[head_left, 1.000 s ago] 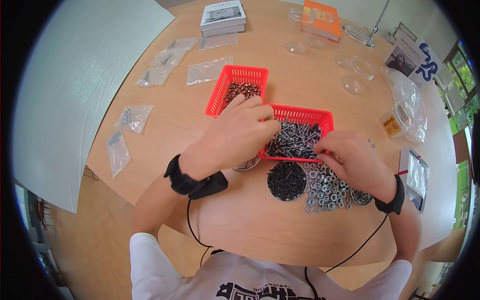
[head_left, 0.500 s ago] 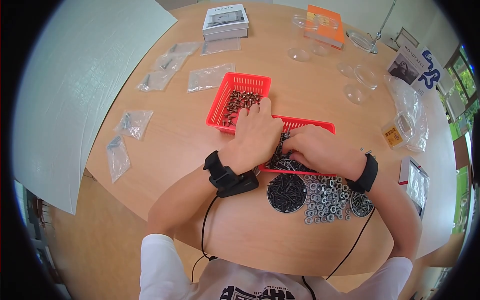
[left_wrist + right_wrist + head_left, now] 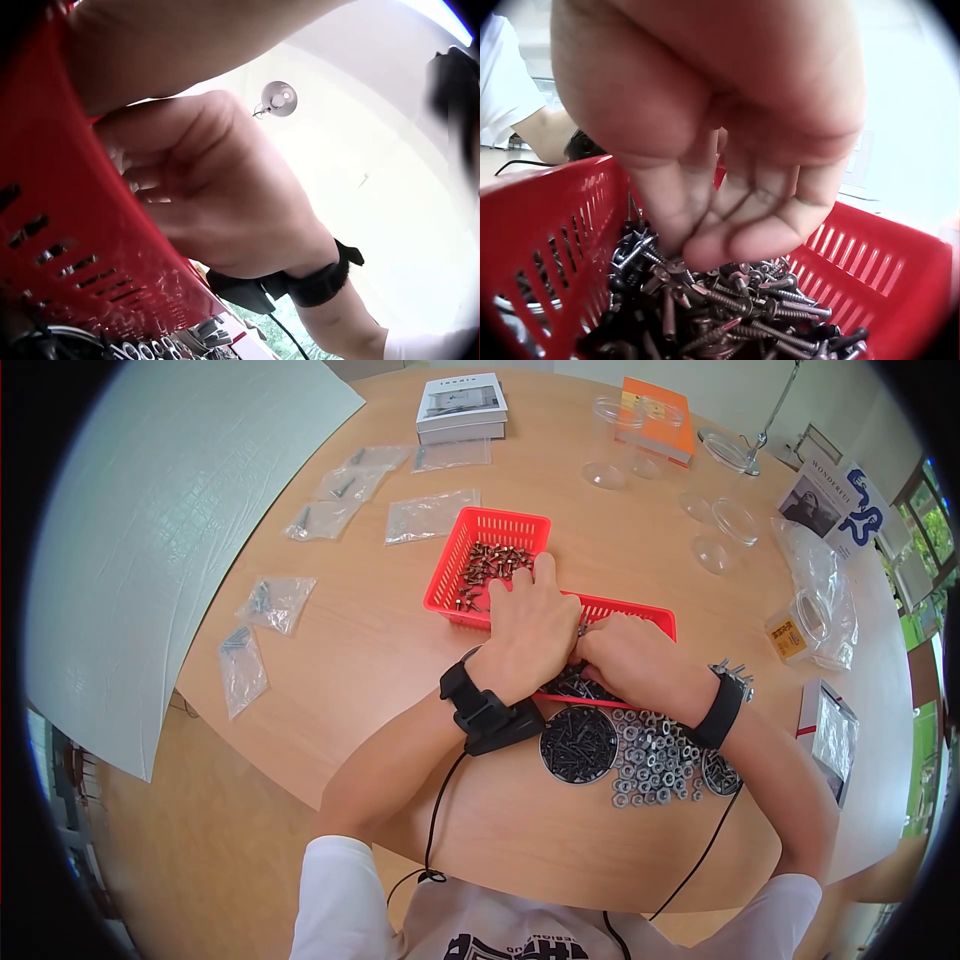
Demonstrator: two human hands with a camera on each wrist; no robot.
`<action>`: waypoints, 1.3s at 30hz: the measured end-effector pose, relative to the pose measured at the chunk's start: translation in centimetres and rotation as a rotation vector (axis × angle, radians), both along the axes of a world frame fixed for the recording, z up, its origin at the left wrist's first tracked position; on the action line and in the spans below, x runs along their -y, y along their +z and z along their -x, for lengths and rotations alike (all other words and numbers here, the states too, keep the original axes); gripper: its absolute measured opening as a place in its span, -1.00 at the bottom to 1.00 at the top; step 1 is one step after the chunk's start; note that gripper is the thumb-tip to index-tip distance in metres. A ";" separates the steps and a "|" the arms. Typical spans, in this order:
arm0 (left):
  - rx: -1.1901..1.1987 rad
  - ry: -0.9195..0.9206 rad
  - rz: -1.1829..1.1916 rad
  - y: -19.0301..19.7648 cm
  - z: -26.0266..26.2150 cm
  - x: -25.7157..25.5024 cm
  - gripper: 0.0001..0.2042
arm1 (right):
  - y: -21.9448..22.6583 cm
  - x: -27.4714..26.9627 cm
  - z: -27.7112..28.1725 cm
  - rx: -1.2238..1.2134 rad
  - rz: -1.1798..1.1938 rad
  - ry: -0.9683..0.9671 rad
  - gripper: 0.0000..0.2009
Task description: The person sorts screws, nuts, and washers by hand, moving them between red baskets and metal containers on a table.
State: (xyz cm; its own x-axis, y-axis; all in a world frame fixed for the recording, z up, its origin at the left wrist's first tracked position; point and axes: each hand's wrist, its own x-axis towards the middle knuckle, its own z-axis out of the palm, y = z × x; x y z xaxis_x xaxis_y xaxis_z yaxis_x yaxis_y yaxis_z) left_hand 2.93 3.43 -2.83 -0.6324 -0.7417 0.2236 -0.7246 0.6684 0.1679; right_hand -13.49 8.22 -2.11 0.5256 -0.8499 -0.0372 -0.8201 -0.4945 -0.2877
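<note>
Silver and dark screws (image 3: pixel 735 300) fill a red basket (image 3: pixel 922 262). My right hand (image 3: pixel 635 660) reaches down into it, its curled fingertips among the screws. In the left wrist view, small shiny screw pieces show between the fingers of the right hand (image 3: pixel 217 180). My left hand (image 3: pixel 535 620) lies over this basket's left end, back of the hand up, close to the right hand. Its fingertips are hidden, so I cannot tell whether they hold anything. A second red basket (image 3: pixel 436 595) with coppery bolts (image 3: pixel 490 563) stands behind the left hand.
In front lie a dish of black screws (image 3: pixel 578 745), loose nuts (image 3: pixel 655 760) and a dish of silver screws (image 3: pixel 720 772). Plastic bags (image 3: pixel 280 603) are spread at the left. Clear containers (image 3: pixel 712 552), books (image 3: pixel 462 408) and a tub (image 3: pixel 795 630) stand farther back.
My left hand has moved right from the bolt basket to the screw basket's left end, uncovering the bolts. My right hand has shifted left inside the screw basket, beside the left.
</note>
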 end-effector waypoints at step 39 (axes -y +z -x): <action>-0.047 -0.434 -0.197 1.4 -1.5 1.5 -0.90 | 3.4 -1.3 4.9 0.087 0.113 -0.164 -0.85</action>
State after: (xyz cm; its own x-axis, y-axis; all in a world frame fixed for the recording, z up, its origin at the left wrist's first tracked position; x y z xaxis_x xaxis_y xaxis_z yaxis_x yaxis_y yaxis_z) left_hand 4.48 1.89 -1.46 -0.8858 -0.4422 0.1409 -0.3739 0.8597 0.3480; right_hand -18.42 9.53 1.33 0.3766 -0.9206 0.1032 -0.8668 -0.3895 -0.3113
